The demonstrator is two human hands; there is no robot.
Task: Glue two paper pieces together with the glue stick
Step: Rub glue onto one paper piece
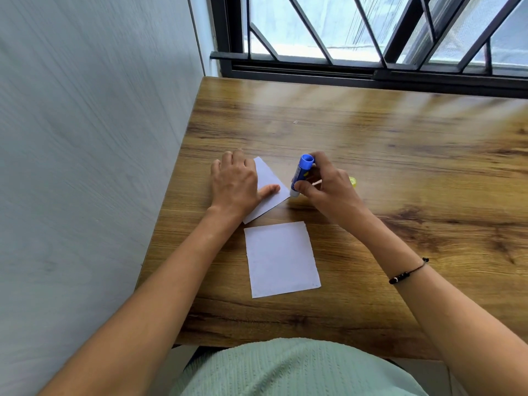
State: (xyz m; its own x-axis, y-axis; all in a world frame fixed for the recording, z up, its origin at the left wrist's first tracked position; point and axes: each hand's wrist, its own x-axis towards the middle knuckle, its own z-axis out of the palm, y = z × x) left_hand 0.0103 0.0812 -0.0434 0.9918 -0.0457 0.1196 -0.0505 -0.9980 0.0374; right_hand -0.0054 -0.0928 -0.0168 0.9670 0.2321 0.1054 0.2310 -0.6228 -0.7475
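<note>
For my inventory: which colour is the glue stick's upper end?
Blue, on the glue stick in the right hand; head view.

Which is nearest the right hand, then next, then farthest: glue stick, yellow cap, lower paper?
1. Glue stick: held in the right hand.
2. Yellow cap: just beyond the hand, on its right.
3. Lower paper: nearer the person, untouched.

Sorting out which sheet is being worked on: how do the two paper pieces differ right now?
The far paper is pinned under the left hand and lies skewed; the near paper lies untouched and squarer to the table edge. The glue stick in the right hand meets the far paper's corner, not the near paper. Both are white and flat.
</note>
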